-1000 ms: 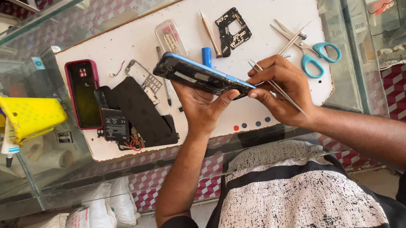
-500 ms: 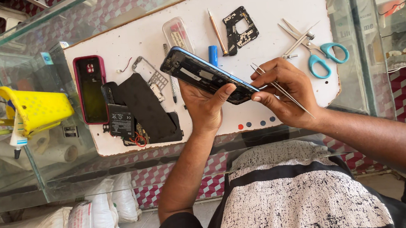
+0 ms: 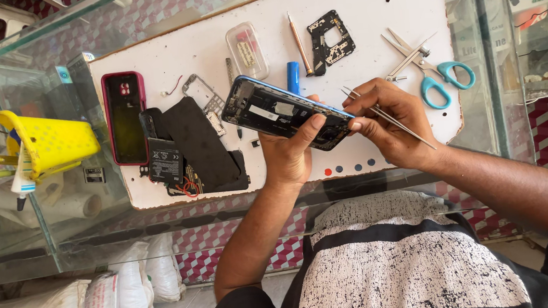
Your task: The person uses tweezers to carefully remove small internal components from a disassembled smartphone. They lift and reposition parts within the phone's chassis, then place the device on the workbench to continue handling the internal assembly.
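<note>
My left hand [image 3: 290,156] grips the opened phone [image 3: 287,112] over the white mat [image 3: 367,10] on the glass table [image 3: 50,211]; my right hand [image 3: 392,125] pinches tweezers [image 3: 385,116]; sacks [image 3: 71,307] lie on the floor.

Bare white board surface [image 3: 380,9] lies open at 12 o'clock from the opened blue-edged phone [image 3: 287,112], between the black perforated circuit frame [image 3: 330,39] and the teal-handled scissors [image 3: 433,70]. At 9 o'clock, passage is blocked by the black battery and back-cover pile [image 3: 189,151] and the red-cased phone [image 3: 125,117]. The yellow plastic basket [image 3: 48,140] obstructs the far 9 o'clock edge.
</note>
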